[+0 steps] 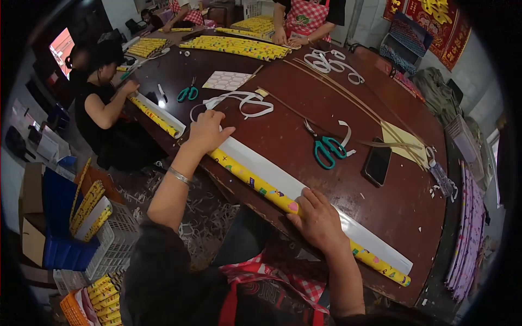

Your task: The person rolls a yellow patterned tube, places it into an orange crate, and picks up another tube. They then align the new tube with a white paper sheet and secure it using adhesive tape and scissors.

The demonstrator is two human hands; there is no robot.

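A yellow patterned paper roll point(253, 181) lies along the front edge of the dark red table, its white inner side point(272, 168) showing as a strip. My right hand point(318, 220) rests on the roll right of its middle, fingers over the paper and thumb on the near side. At the roll's far left end is my left hand point(209, 132), fingers spread, beside white tape strips point(255, 106). Teal-handled scissors point(326, 149) and a black phone point(377, 163) lie beyond the roll.
A co-worker point(103, 98) at left handles another yellow roll point(155, 117). Another person point(307, 22) stands across the table. Finished-looking yellow rolls point(234, 47) lie at the back, a second pair of scissors point(188, 92) nearer. Purple rolls point(466, 233) are at right, crates point(114, 244) at lower left.
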